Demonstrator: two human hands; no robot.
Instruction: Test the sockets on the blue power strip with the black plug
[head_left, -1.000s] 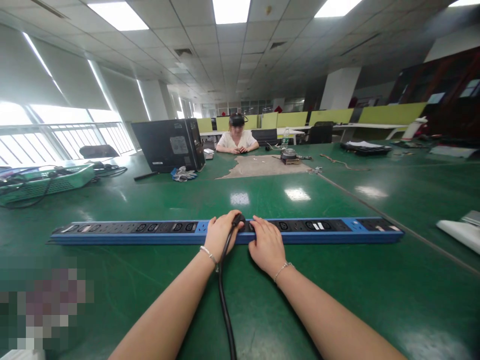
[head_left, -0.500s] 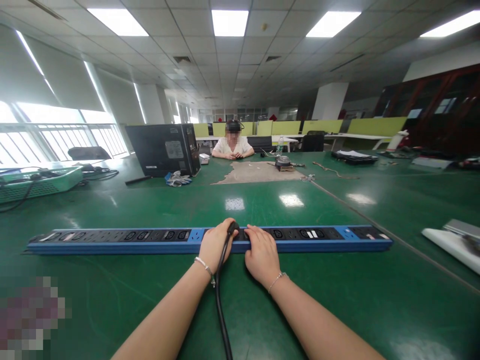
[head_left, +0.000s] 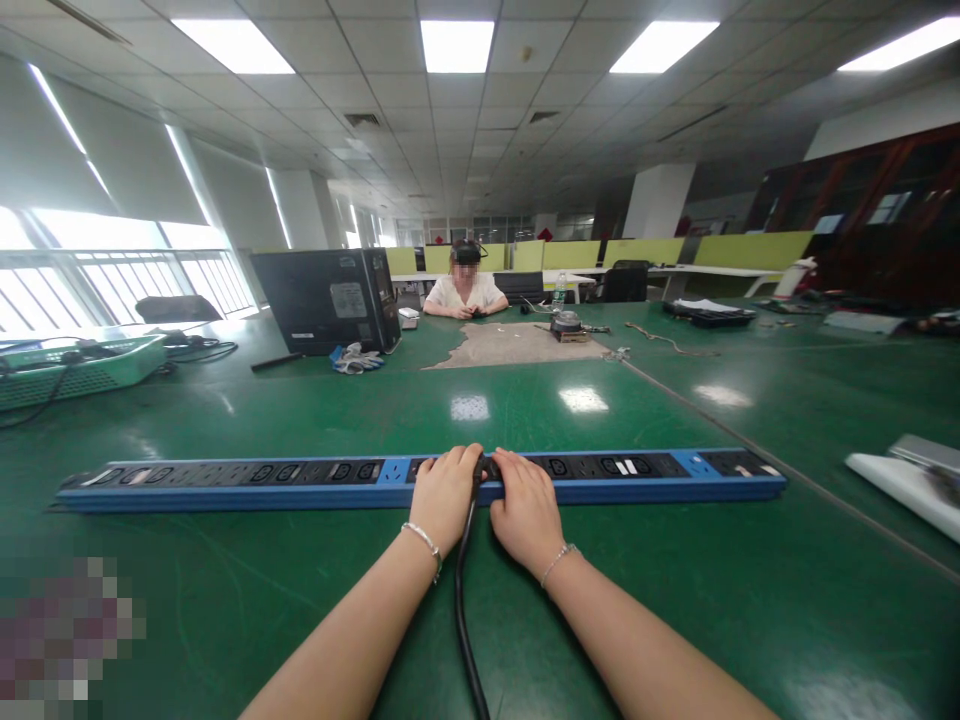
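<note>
A long blue power strip (head_left: 300, 497) with a row of black sockets lies across the green table. My left hand (head_left: 448, 492) is closed on a black plug (head_left: 486, 468) at the strip's middle, and the plug's thick cable (head_left: 465, 610) runs down toward me. My right hand (head_left: 527, 508) rests on the strip just right of the plug, fingers bent over its top face; whether its fingertips touch the plug is hidden. How far the plug sits in a socket cannot be seen.
Behind the strip are a black computer case (head_left: 322, 300), gloves (head_left: 357, 359) and a round metal object (head_left: 566, 322). A green basket (head_left: 112, 368) with cables is at left, a white object (head_left: 907, 495) at right. A person (head_left: 465, 290) sits across the table.
My left hand and the plug have moved slightly right, close against my right hand. The cable has shifted right too. My right hand has barely moved.
</note>
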